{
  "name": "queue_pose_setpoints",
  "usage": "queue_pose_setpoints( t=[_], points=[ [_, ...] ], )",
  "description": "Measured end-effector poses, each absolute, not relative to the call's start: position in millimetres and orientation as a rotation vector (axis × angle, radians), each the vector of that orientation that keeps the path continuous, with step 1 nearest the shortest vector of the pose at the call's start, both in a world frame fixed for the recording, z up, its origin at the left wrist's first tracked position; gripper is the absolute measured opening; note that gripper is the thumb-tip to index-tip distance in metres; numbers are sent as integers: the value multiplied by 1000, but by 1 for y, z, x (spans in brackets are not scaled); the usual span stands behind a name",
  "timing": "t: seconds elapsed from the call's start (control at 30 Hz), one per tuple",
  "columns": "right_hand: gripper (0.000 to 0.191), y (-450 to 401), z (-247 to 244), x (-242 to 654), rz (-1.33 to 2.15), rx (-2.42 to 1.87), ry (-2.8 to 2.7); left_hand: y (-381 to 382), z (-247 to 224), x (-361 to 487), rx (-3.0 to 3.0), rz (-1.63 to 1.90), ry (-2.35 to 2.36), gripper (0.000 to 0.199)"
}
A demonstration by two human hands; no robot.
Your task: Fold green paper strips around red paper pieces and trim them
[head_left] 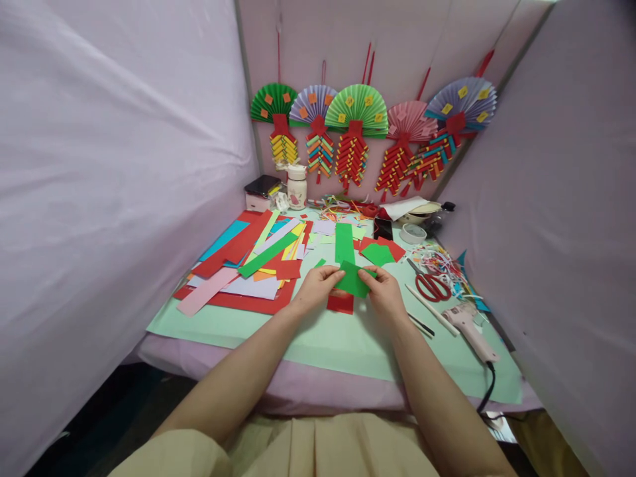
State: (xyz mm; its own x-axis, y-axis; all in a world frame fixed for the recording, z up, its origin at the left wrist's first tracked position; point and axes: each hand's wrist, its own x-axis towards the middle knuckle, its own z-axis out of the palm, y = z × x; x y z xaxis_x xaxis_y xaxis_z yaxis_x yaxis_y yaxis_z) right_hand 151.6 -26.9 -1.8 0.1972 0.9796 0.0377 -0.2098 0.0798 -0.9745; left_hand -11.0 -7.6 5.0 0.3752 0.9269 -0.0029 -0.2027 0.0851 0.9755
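Note:
A small green paper piece (354,279) is held up between both hands. My left hand (320,285) pinches its left edge, and my right hand (383,290) grips its right side with thumb and fingers. Just beneath it, a red paper piece (340,303) lies on the mint-green table cover (318,338). Beyond my fingers rests a longer green strip (344,242). To its right, a green cut piece (377,254) overlaps red paper (396,249).
Coloured paper (248,286) is piled at left. Red scissors (433,287), a white stick (432,310) and a glue gun (471,331) lie at right. A bottle (297,187), phone (383,228) and tape roll (413,233) are farther back, below hanging paper fans (356,109).

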Motion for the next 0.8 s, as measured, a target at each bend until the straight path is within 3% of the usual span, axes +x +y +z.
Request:
queue_pose_setpoints(
  t=[0.2,0.37,0.53,0.67,0.8],
  points=[
    [31,-27,0,154,996,-1144,-1061,-7,3,-12,1291,1032,847,33],
    [30,-34,13,156,698,-1220,-1417,-12,5,-16,1795,1006,993,24],
    [18,-37,19,157,770,-1198,-1537,-16,7,-16,1957,883,961,25],
    [18,-34,12,161,892,-1175,-1391,-15,8,-12,1613,895,920,25],
    [21,-28,1,162,969,-1119,-1104,-16,8,-7,1088,915,805,43]
  ],
)
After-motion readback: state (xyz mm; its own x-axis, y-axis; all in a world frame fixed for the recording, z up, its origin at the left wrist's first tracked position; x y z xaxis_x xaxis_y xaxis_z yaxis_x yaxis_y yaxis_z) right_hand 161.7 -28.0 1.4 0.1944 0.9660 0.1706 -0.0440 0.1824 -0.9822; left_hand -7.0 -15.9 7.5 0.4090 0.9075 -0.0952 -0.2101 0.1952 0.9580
